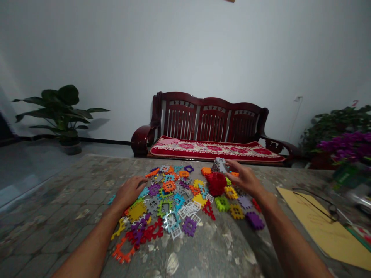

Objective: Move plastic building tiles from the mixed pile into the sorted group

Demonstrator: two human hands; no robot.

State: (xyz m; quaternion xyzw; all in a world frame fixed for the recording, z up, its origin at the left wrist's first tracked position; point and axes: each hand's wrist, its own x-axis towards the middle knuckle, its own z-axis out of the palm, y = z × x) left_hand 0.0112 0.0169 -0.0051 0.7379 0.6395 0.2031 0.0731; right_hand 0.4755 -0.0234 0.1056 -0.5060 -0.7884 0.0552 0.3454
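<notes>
Many colourful toothed plastic pieces lie spread over the patterned table (95, 170). My left hand (129, 192) rests at the left side of the pile, beside blue and purple pieces, its fingers partly hidden. On the right, my right hand (243, 177) reaches over the pile with its fingers closed round a grey stack of pieces (220, 165). A red stack (216, 183) sits just in front of the grey one. Nearer to me are a lime green stack (222, 203), a mustard stack (237, 211) and a purple stack (255, 220). White window pieces (189, 209) lie mid-pile.
At the right of the table lie a yellow envelope (321, 227) and a pair of glasses (333, 213), near purple flowers (348, 146). Behind the table stands a dark red wooden bench (213, 112). A potted plant (63, 116) is on the floor at left.
</notes>
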